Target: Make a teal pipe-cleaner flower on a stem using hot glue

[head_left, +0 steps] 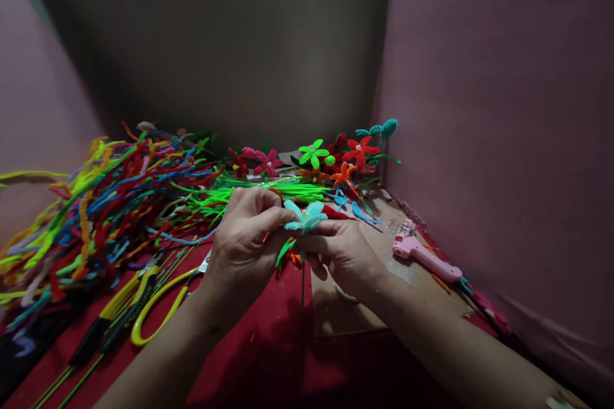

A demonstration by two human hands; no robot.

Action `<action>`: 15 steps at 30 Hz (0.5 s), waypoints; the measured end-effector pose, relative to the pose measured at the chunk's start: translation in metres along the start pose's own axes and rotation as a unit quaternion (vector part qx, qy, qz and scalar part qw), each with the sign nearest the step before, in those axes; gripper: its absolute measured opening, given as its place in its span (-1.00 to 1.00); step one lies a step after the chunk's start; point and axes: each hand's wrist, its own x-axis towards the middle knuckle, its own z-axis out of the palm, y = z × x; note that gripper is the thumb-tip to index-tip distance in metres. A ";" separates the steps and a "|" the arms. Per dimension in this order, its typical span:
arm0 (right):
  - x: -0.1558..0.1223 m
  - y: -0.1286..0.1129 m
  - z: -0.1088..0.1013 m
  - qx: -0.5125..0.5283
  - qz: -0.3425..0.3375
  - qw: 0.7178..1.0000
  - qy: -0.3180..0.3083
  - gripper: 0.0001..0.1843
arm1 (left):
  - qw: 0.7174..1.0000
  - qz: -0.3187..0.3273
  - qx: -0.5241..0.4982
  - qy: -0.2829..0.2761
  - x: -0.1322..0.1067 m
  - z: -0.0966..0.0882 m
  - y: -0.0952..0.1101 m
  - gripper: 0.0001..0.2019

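Between both hands is a mint-green pipe cleaner flower (307,217) with spread petals and a thin stem hanging down. My left hand (249,230) is closed, with thumb and fingers pinching the flower's left petals. My right hand (343,252) is closed around its base from the right, the fingers curled under the petals. Just below the hands, small bright green (284,254) and orange pipe cleaner pieces show, partly hidden by the fingers. Behind the hands lies a bundle of bright green pipe cleaners (297,190).
A big heap of mixed pipe cleaners (96,204) fills the left. Yellow-and-black pliers (119,310) and yellow-handled scissors (160,307) lie on the red cloth (259,358). On the right, a pink glue gun (426,255) rests by a cardboard sheet (336,319). Finished flowers (359,151) stand behind, near the walls.
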 end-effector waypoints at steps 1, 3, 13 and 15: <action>0.000 0.000 0.000 -0.001 0.002 1.000 0.001 -0.90 | 1.000 0.000 0.001 -0.002 0.000 0.000 -0.001 -0.88; 0.000 0.000 0.000 -0.001 0.004 1.000 0.003 -0.86 | 1.000 0.003 0.003 -0.005 0.000 0.001 -0.001 -0.88; 0.000 0.001 -0.002 -0.010 -0.010 1.000 0.005 -0.88 | 0.999 0.030 -0.010 0.007 -0.002 0.008 -0.004 -0.92; 0.000 0.000 -0.001 -0.015 -0.024 1.000 0.009 -0.88 | 0.999 0.027 -0.015 0.016 -0.005 0.006 -0.005 -0.93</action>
